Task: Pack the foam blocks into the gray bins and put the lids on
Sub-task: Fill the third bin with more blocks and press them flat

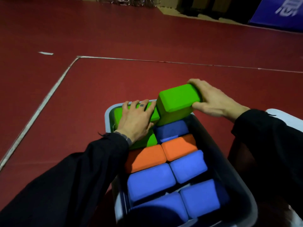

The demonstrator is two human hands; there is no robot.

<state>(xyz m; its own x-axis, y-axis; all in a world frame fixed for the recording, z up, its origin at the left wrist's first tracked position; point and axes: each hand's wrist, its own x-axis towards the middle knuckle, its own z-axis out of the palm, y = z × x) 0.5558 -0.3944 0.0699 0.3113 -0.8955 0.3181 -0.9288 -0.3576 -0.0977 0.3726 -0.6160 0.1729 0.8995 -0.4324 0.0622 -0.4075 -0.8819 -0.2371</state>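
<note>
No text can be read; the blue banner (pixel 282 12) at far right bears white characters, perhaps lettering, too blurred to make out.

We can't see most of the flat green block (pixel 152 113) at the gray bin's (pixel 242 194) far end, because the left hand (pixel 136 122) lies over it. The near rim of the bin runs off the bottom edge. A pale object (pixel 285 117) off the bin's right side is cut by the right edge and half behind a dark sleeve (pixel 268 145); we can't identify it. The lettering on the blue banner (pixel 282 12), top right corner, is too blurred to read.
</note>
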